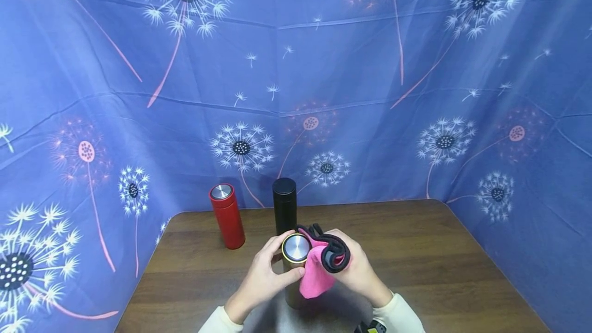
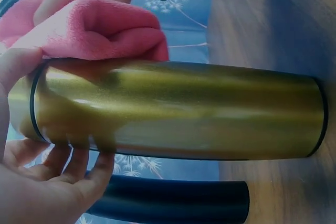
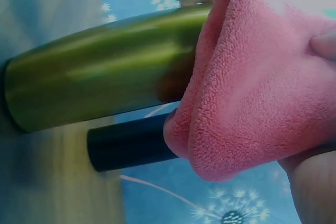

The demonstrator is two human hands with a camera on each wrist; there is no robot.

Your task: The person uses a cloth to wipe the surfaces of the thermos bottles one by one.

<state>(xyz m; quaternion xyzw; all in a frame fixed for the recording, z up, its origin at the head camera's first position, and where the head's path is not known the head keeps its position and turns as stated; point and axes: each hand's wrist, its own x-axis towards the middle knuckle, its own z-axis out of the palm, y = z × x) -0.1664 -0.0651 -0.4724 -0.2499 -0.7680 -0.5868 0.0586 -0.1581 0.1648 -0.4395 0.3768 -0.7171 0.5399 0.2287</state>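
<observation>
A gold thermos flask with a silver-topped lid stands upright near the table's front. My left hand grips it around its upper part, thumb on the near side and fingers behind. A pink cloth with dark edging is bunched in my right hand, which holds it against the flask's right side near the top. Most of the right fingers are hidden behind the cloth. Just behind the gold flask stands a black flask, its lower part covered from the head view.
A red flask with a silver lid stands at the back left of the brown wooden table. Behind and at both sides hangs a blue dandelion-print curtain, meeting the table's edges.
</observation>
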